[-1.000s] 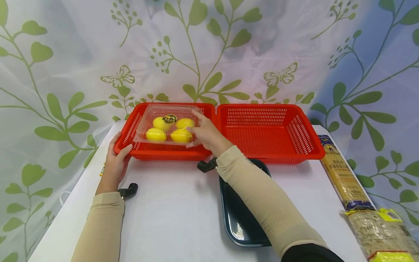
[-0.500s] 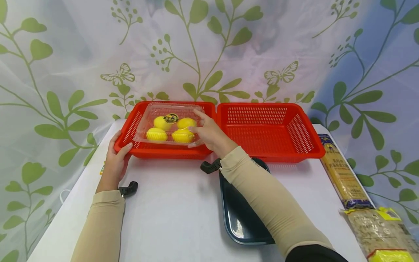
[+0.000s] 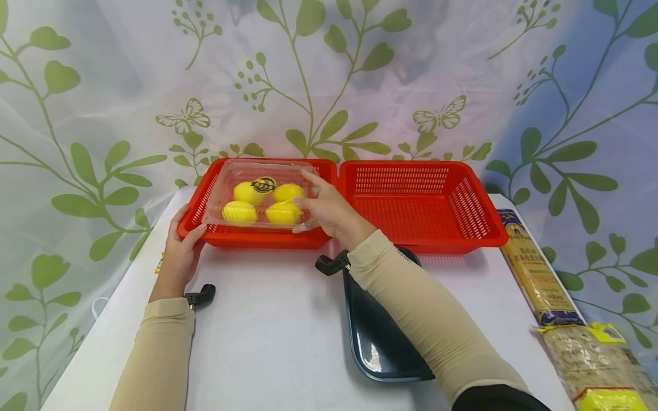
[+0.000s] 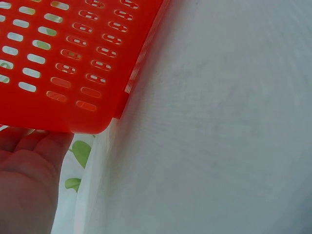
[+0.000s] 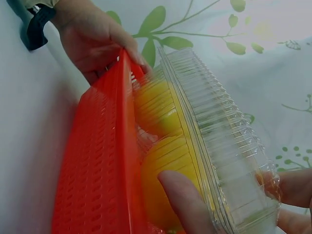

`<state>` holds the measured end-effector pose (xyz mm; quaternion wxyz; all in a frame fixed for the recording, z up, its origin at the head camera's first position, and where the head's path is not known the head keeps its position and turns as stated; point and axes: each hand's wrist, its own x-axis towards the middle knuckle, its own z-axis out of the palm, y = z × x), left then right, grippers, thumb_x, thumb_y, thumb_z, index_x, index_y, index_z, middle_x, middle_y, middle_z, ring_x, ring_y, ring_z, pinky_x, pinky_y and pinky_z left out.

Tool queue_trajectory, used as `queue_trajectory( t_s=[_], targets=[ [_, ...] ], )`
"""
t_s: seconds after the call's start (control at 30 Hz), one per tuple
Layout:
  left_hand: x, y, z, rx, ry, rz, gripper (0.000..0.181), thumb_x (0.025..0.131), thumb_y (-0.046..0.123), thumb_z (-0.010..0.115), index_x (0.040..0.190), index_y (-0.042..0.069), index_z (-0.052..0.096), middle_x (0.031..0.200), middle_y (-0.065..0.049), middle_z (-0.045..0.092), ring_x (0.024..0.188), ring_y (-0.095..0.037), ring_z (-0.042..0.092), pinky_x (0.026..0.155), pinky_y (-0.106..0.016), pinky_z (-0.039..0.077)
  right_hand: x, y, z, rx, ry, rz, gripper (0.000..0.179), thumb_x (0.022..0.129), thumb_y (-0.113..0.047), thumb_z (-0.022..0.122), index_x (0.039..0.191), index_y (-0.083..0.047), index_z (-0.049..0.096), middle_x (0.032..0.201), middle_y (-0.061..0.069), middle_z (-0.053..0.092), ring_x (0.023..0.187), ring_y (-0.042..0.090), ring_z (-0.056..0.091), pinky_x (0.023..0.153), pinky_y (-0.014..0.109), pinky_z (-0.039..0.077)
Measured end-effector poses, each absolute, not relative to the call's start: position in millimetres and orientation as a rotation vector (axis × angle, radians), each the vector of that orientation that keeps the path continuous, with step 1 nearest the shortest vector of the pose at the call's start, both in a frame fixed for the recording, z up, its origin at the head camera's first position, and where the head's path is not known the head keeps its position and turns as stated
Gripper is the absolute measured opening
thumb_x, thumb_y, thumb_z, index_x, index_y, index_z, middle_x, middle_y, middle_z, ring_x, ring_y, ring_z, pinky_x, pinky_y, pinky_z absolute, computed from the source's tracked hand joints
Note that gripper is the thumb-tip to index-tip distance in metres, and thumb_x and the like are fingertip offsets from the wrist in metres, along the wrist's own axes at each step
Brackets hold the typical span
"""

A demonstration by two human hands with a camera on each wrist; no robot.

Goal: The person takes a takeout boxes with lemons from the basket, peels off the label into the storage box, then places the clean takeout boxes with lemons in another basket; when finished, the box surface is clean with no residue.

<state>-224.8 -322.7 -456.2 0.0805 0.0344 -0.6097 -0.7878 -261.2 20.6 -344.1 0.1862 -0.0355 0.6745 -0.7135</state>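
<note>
My right hand (image 3: 331,211) grips the right end of a clear plastic clamshell box (image 3: 262,197). Several lemons (image 3: 284,213) lie inside, and the lid carries a dark round label. The box sits slightly tilted in the mouth of the left red basket (image 3: 267,238), its left edge near the basket's left rim. In the right wrist view, the thumb (image 5: 185,197) presses the near side of the box while fingers curl behind it. My left hand (image 3: 177,257) holds the basket's front left corner, thumb over the rim and fingers outside it; the left wrist view shows those fingers against the basket wall (image 4: 53,109).
A second red basket (image 3: 411,246) stands right beside the first. Below my right forearm lies a dark tray (image 3: 380,342). Along the table's right edge are a yellow-brown packet (image 3: 540,271) and a clear bag of pale food (image 3: 591,359). A patterned curtain (image 3: 329,74) hangs behind.
The box of lemons has shifted slightly to the left inside the basket, my right hand still on it. The left hand keeps its place on the basket corner.
</note>
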Motion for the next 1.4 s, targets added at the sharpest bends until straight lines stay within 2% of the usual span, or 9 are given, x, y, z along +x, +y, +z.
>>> queue_trajectory(
  t_s=[0.3,0.57,0.87,1.13,1.33,1.4],
  targets=[
    [-225.5,-323.2,-457.3,0.103,-1.843,-2.354,0.078,0.104,0.018,0.069,0.166,0.034,0.026,0.168,-0.005,0.021,0.149,-0.026,0.030,0.110,-0.035,0.042,-250.3,20.6,-335.0,-0.144,1.906,-1.993,0.080,0.102,-0.006,0.070,0.165,-0.038,0.035,0.162,0.015,0.029,0.111,0.036,0.066,0.073,0.052,0.063],
    [-225.9,-325.0,-457.5,0.109,-1.834,-2.371,0.079,0.103,0.020,0.071,0.166,0.035,0.026,0.169,-0.005,0.019,0.149,-0.027,0.029,0.111,-0.037,0.040,-242.5,23.8,-324.5,-0.125,1.901,-2.002,0.081,0.101,-0.006,0.071,0.165,-0.039,0.034,0.163,0.014,0.030,0.117,0.035,0.063,0.075,0.051,0.063],
    [-225.8,-325.7,-458.3,0.068,-1.816,-2.381,0.077,0.104,0.019,0.070,0.166,0.034,0.026,0.167,-0.006,0.020,0.149,-0.026,0.031,0.107,-0.030,0.044,-233.0,30.7,-316.2,-0.171,2.019,-1.919,0.077,0.102,-0.011,0.072,0.164,-0.041,0.037,0.160,0.013,0.034,0.111,0.033,0.063,0.075,0.039,0.063],
    [-225.1,-325.5,-456.7,0.087,-1.827,-2.371,0.081,0.102,0.021,0.072,0.167,0.033,0.024,0.166,-0.005,0.023,0.148,-0.023,0.031,0.107,-0.030,0.045,-224.8,34.2,-316.5,-0.160,2.019,-1.894,0.077,0.100,-0.013,0.074,0.161,-0.045,0.040,0.162,0.011,0.033,0.114,0.032,0.061,0.076,0.038,0.062],
    [-225.0,-325.1,-456.0,0.053,-1.830,-2.367,0.086,0.100,0.024,0.073,0.168,0.031,0.021,0.166,-0.006,0.022,0.147,-0.023,0.031,0.104,-0.025,0.047,-216.5,35.2,-317.7,-0.179,2.002,-1.872,0.077,0.101,-0.013,0.073,0.161,-0.047,0.039,0.164,0.011,0.031,0.113,0.031,0.064,0.072,0.036,0.061],
    [-225.0,-325.0,-456.2,0.043,-1.818,-2.371,0.086,0.100,0.022,0.073,0.168,0.032,0.021,0.166,-0.007,0.022,0.147,-0.023,0.031,0.104,-0.025,0.047,-213.5,35.0,-317.3,-0.180,2.004,-1.872,0.077,0.101,-0.014,0.073,0.161,-0.047,0.040,0.163,0.010,0.033,0.116,0.031,0.061,0.074,0.036,0.062]
  ],
)
